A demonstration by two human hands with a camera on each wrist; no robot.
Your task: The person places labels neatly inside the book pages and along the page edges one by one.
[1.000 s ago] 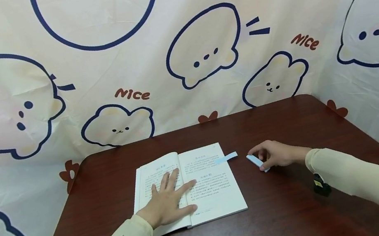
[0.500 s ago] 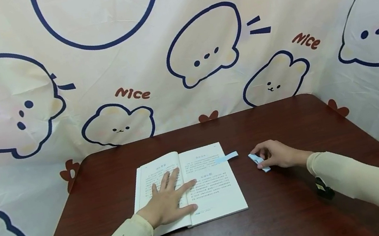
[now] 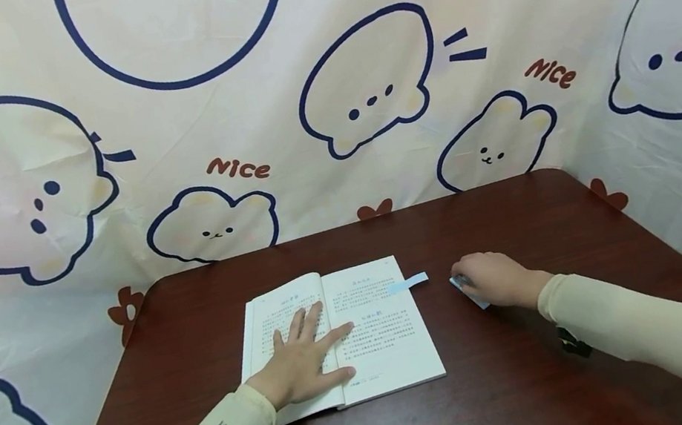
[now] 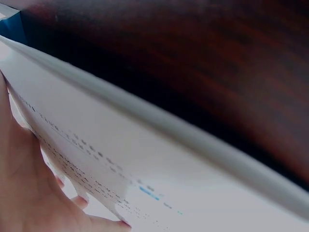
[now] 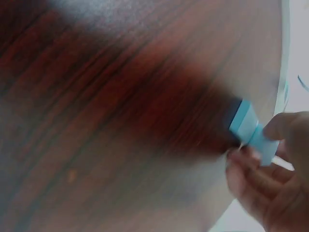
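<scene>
Pinching light-blue sticky-note pad with right hand, right of open book on table. Left hand flat on pages, fingers spread. Blue paper strip juts off right page.

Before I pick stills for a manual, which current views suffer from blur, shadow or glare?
Head view: evenly lit, fairly sharp, though the print in the book is too small to read; a faint sheen on the table. Left wrist: book soft, dark shadow along its edge. Right wrist: right hand and blue block slightly blurred, shadow beside the block, glare at the top.
</scene>
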